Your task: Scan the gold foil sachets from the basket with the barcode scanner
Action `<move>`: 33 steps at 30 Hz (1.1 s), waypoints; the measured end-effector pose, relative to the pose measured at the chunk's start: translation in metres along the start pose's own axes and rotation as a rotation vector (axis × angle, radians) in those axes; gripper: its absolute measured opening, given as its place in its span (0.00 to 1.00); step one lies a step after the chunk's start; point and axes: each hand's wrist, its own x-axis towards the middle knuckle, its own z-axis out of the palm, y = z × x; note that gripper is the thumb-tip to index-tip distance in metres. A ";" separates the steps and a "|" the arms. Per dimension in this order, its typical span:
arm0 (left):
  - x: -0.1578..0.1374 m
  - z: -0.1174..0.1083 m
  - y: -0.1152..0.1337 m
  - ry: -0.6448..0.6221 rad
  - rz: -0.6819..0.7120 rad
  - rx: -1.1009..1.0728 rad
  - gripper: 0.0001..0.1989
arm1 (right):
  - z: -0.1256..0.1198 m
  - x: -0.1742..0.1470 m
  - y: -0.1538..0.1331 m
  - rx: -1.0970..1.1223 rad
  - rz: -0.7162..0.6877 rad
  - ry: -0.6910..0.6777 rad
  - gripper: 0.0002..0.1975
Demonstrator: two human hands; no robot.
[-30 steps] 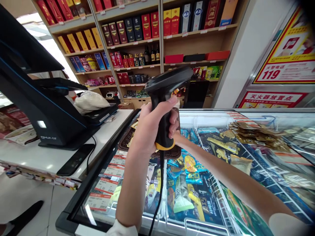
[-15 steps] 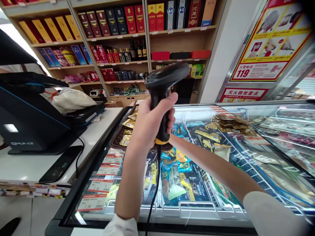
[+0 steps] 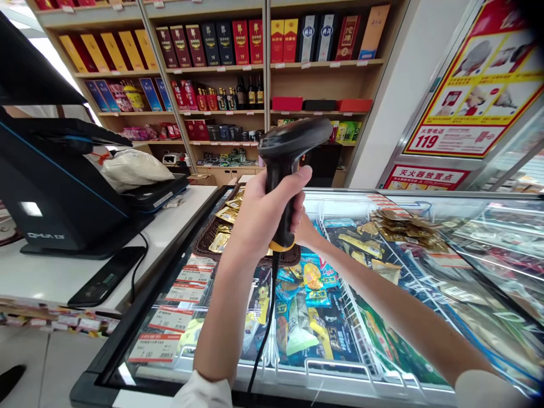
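My left hand is wrapped round the grip of a black barcode scanner, held upright above a chest freezer. Its thumb lies along the side of the grip, and a black cable hangs from the yellow-ringed base. My right hand reaches in behind the scanner, over the freezer, near a brown wicker basket of gold packets. The scanner and left hand cover its fingers, so what it touches is hidden.
Under the freezer glass lie blue snack bags in white wire baskets. Brown-gold packets are piled on top. A checkout counter with a black terminal stands at left. Shelves of boxed bottles line the back.
The view has shifted slightly, so the scene sits a little lower in the frame. My right forearm has swung slightly, its hand staying behind the scanner. The left hand keeps its grip.
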 end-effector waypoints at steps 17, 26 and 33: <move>0.019 0.011 -0.028 -0.042 -0.104 0.095 0.11 | -0.087 -0.003 0.058 0.285 0.001 0.231 0.14; 0.022 0.020 -0.034 -0.001 -0.133 0.112 0.12 | -0.110 -0.006 0.056 0.358 0.070 0.293 0.15; 0.025 0.023 -0.046 -0.038 -0.158 0.180 0.12 | -0.160 -0.015 0.057 0.482 0.082 0.527 0.18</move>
